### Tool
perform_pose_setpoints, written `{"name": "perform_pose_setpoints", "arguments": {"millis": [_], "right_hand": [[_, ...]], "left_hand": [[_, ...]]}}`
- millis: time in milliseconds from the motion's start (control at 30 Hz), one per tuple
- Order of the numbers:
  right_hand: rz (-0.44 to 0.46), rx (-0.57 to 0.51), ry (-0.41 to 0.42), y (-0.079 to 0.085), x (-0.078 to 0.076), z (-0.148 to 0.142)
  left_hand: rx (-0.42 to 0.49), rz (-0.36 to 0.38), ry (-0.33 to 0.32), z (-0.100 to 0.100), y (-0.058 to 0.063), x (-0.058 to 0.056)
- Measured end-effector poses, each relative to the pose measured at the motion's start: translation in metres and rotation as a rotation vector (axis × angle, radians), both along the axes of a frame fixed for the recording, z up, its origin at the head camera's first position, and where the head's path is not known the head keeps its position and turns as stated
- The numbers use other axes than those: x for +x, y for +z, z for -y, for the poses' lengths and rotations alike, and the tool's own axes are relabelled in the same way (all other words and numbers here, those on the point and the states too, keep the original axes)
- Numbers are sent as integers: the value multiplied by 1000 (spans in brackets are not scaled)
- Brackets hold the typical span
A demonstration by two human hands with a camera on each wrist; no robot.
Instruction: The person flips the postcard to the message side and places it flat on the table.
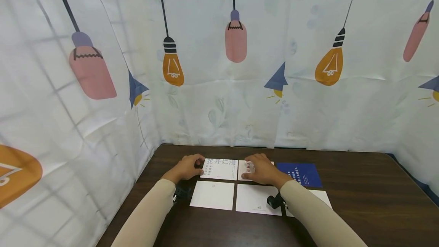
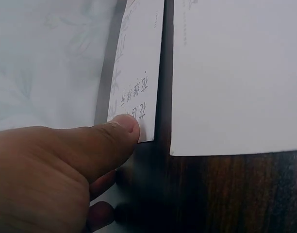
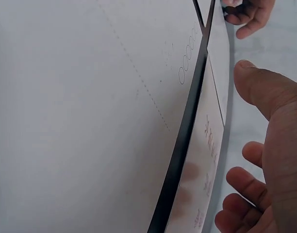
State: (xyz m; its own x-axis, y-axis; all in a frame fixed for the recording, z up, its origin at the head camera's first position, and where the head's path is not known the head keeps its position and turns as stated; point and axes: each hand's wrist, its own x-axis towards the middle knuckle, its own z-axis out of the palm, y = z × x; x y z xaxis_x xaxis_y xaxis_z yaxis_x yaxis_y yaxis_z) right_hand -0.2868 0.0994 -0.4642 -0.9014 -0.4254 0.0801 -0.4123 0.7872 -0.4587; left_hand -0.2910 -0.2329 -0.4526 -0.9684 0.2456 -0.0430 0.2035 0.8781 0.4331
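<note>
My left hand (image 1: 186, 168) is at the left edge of a white postcard (image 1: 221, 169) printed with Chinese characters. In the left wrist view its thumb (image 2: 102, 145) touches the card's near corner, and the other fingers show below. Over a second white card (image 1: 242, 167) with reddish writing, my right hand (image 1: 263, 169) hovers with spread, loosely bent fingers, hiding much of it. The right wrist view shows that thumb (image 3: 265, 87) apart from the fingers, nothing between them. A blue card (image 1: 302, 174) lies just right of this hand.
A nearer row holds a blank-looking white card (image 1: 212, 195), another white card (image 1: 252, 197) and a third white card (image 1: 322, 196) partly under the right forearm. All lie on a dark wooden table (image 1: 370, 190). A patterned white curtain (image 1: 205, 117) hangs behind and at the sides.
</note>
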Motion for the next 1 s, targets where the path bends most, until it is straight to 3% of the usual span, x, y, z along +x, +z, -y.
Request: {"name": "perform_pose_setpoints", "arguments": {"millis": [267, 500, 667, 1000], "right_hand": [[-25, 37, 31, 1, -6, 6], [33, 18, 60, 2, -9, 14], [37, 51, 63, 2, -12, 19], [68, 110, 53, 5, -19, 28]], "left_hand": [[0, 8, -8, -1, 3, -4], [27, 103, -9, 2, 6, -4], [40, 128, -24, 3, 10, -4], [-26, 126, -24, 2, 9, -7]]}}
